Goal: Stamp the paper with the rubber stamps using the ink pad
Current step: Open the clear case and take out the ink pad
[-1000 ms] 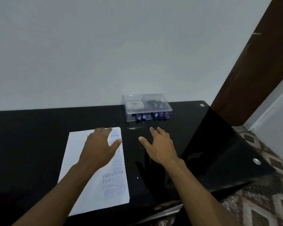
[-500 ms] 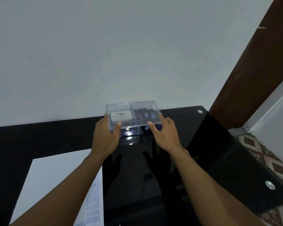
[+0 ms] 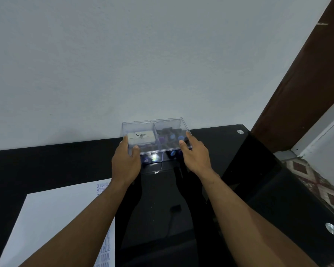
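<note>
A clear plastic box stands at the back of the black glass table, against the wall. Its left compartment holds a white Artline ink pad; the right one holds several rubber stamps with purple and blue ends. My left hand grips the box's left front corner, thumb on the lid. My right hand grips the right front corner the same way. The white paper lies at the near left, with blue stamped words down its right edge, partly under my left forearm.
A white wall rises right behind the box. A brown door frame stands at the right, with patterned floor tiles beyond the table's right edge. Metal fixing studs sit in the glass at the right.
Both hands left the table and paper, reached forward and took hold of the clear box's front corners. The camera moved closer and tilted up; the box looks slightly raised.
</note>
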### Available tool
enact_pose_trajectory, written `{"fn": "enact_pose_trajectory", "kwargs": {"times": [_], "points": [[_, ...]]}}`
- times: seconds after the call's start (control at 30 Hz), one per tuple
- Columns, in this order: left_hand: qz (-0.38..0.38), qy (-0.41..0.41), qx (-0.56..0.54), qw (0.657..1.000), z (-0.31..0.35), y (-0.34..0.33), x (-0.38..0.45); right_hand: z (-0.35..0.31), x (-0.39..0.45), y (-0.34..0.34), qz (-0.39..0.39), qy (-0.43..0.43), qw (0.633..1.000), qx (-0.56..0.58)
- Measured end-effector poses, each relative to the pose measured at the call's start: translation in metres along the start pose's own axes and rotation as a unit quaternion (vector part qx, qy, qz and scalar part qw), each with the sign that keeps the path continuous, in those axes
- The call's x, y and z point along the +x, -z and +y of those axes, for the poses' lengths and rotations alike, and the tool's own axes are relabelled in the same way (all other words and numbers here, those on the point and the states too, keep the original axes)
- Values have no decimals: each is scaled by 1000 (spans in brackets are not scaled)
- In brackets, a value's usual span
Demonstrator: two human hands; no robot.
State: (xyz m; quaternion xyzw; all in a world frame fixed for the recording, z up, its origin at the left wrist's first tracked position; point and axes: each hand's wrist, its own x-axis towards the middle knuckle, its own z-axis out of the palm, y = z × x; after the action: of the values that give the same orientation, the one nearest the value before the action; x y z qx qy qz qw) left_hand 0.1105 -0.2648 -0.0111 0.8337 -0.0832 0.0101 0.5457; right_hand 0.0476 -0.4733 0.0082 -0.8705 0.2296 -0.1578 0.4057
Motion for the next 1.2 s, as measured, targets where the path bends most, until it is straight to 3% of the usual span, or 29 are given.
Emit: {"fn": "enact_pose_trajectory", "kwargs": {"times": [0.4,0.67,1.2], "points": [[22,68,-30,997,10,-1,-11,2,-11,1,57,-37,997,40],[20,88,-67,994,18,12,-90,15,-77,14,63,-48,996,31],[21,87,-22,996,-2,71,-248,12,-238,26,88,-70,990,87]]}}
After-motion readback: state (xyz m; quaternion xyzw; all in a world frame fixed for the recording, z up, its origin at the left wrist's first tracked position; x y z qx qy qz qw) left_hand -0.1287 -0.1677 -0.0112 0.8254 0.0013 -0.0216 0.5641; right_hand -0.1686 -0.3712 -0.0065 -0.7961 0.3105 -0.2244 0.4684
